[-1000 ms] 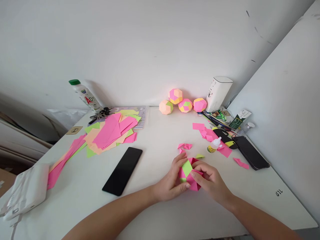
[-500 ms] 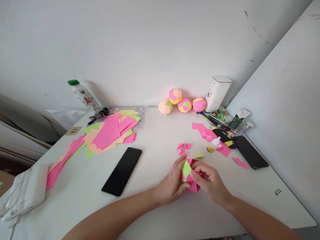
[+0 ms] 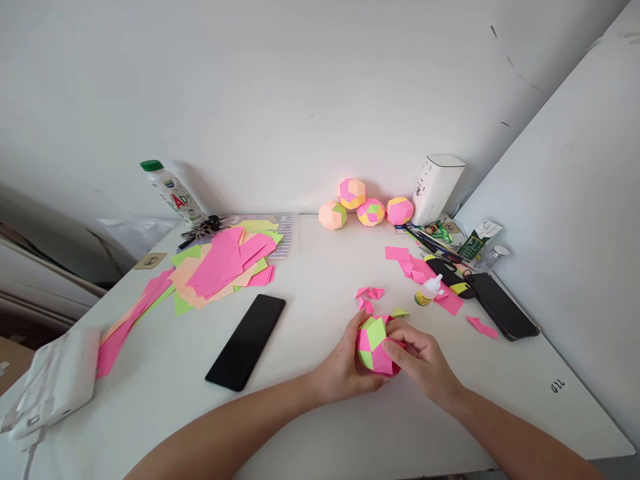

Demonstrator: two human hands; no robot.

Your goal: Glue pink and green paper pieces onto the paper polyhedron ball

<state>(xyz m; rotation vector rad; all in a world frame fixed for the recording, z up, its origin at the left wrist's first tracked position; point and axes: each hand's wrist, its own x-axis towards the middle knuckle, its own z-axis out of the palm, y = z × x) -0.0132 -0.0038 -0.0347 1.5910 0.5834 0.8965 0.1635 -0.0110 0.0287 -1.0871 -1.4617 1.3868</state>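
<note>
Between my hands, above the near part of the white table, is a pink and green folded-paper ball [image 3: 373,343]. My left hand [image 3: 345,370] cups it from the left and below, thumb along its underside. On the right side, my right hand [image 3: 420,360] pinches the ball's pink edge between thumb and fingers; those fingertips are partly hidden by the paper. Just beyond the ball lie several small folded pink pieces [image 3: 370,293] and one green folded piece [image 3: 400,312]. A small glue bottle [image 3: 429,291] with a white nozzle stands to their right.
Several finished paper balls [image 3: 371,212] rest against the wall. A heap of coloured paper [image 3: 215,267] and a black phone [image 3: 246,342] lie to the left. Scissors [image 3: 453,277], a second phone [image 3: 503,307] and a white container [image 3: 437,190] are at right; a bottle [image 3: 173,193] stands back left.
The paper ball has turned in my hands, so more green faces show. My left fingers have shifted around its left side and thumb lower; my right hand keeps its pinch.
</note>
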